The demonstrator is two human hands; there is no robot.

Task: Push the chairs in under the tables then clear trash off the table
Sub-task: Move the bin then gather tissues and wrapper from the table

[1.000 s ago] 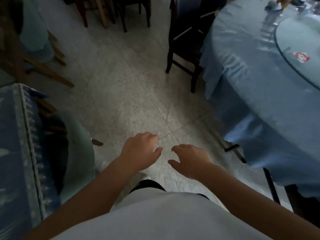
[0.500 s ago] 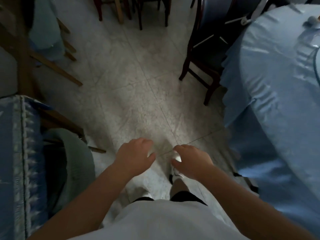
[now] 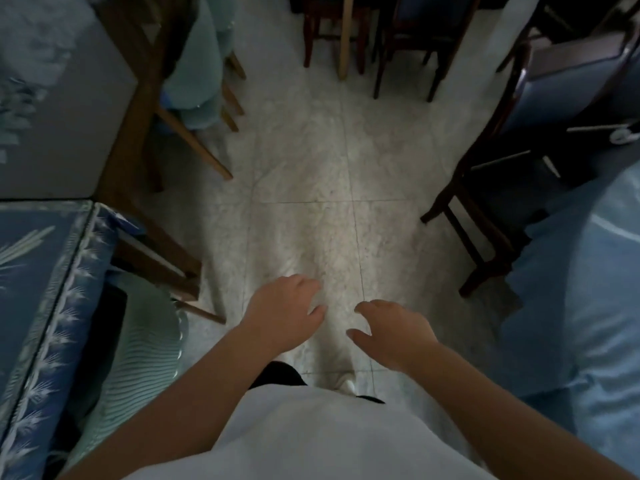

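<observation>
In the aisle, the left hand (image 3: 282, 311) and right hand (image 3: 393, 332) are hanging apart, gripping nothing; the dark wooden chair (image 3: 540, 140) is jutting from the blue-clothed surface (image 3: 588, 306) at right, risking a shin strike.

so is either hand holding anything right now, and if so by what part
Nothing is held. The left hand and right hand both hang over the floor with loosely curled fingers.

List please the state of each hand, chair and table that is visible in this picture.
left hand: empty, fingers loosely curled, over the floor
right hand: empty, fingers loosely curled
dark chair: upright, seat partly under the blue cloth
round table: covered with a blue cloth
patterned table: covered with a blue patterned cloth
green chair: beside the patterned table
</observation>
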